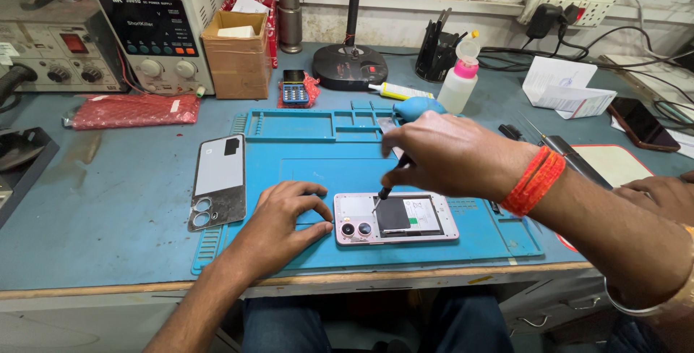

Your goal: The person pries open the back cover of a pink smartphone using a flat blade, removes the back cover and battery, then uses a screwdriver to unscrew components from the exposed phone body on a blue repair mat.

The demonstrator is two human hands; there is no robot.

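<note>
An opened pink phone (396, 218) lies back-up on the blue repair mat (303, 150), its battery and camera lenses exposed. My left hand (283, 215) rests flat on the mat and presses against the phone's left end. My right hand (452, 158), with a red thread band at the wrist, holds a thin dark screwdriver (392, 177) whose tip touches the phone's upper middle. The removed back cover (217, 181) lies inside-up at the mat's left edge.
A power supply unit (155, 31), a cardboard box (238, 53), a lamp base (350, 66), a squeeze bottle (460, 78), a red bag (134, 111) and a small calculator (294, 91) line the back. Another person's hand (661, 194) rests at right near a dark phone (642, 124).
</note>
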